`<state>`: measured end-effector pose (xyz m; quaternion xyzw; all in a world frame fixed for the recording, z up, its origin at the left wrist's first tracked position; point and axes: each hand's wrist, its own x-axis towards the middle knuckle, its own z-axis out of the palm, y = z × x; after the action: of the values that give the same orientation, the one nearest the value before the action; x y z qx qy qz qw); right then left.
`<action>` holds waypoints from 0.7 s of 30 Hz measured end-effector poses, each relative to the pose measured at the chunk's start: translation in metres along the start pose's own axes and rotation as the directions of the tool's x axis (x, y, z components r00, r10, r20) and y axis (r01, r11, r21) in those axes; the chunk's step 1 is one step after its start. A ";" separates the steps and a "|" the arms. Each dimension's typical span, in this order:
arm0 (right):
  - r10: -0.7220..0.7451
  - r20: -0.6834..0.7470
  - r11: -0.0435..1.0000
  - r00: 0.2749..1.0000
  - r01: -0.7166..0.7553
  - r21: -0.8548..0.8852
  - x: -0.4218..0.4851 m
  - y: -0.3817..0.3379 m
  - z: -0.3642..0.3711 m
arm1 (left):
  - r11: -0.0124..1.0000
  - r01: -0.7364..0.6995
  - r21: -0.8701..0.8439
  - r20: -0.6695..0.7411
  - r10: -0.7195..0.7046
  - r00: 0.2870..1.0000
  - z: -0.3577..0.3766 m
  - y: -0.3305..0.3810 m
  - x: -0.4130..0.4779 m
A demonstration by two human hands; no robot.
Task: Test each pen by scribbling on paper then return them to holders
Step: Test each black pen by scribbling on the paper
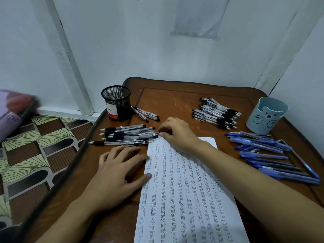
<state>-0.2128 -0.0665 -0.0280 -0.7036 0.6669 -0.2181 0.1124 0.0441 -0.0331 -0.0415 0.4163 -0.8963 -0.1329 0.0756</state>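
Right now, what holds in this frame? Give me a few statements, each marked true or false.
No pens stick out of the mesh holder. True.
The blue pens lie left of the paper. False: they lie right of it.
The left hand lies flat at the paper's left edge. True.
The paper is blank. False: rows of "test" cover it.
The right hand touches the blue pens. False: it reaches the black pen pile.

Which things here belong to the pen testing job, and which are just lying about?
Job: sheet of paper, black pens beside the paper, black pens at the back, blue pens, mesh holder, bear holder.
Lying about: blurred purple bundle on the floor, pale sheet on the wall.
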 end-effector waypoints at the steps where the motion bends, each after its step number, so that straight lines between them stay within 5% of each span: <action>1: 0.007 -0.008 1.000 1.000 -0.007 -0.004 0.000 0.000 0.000 | 1.000 0.002 0.003 0.004 -0.002 1.000 0.000 0.000 0.000; 7: 0.138 -0.149 0.967 0.979 -0.101 0.233 -0.002 0.000 -0.012 | 1.000 -0.001 0.017 0.005 0.001 1.000 0.000 -0.001 -0.001; 11: 0.299 -0.149 0.836 0.943 -0.183 0.517 -0.005 -0.002 -0.030 | 1.000 -0.003 0.016 0.001 0.003 1.000 0.000 0.000 0.000; 16: 0.443 -0.121 0.500 0.888 -0.133 0.856 -0.017 0.000 -0.052 | 1.000 -0.005 0.030 0.002 0.005 1.000 0.000 0.001 -0.001; 21: 0.487 -0.008 -0.021 0.873 0.021 1.000 -0.054 0.011 -0.072 | 0.999 0.000 0.040 0.009 0.000 1.000 0.000 0.002 -0.001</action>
<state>-0.2565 -0.0048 0.0222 -0.2421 0.4412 -0.7192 0.4791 0.0437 -0.0313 -0.0406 0.4171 -0.8991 -0.1165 0.0633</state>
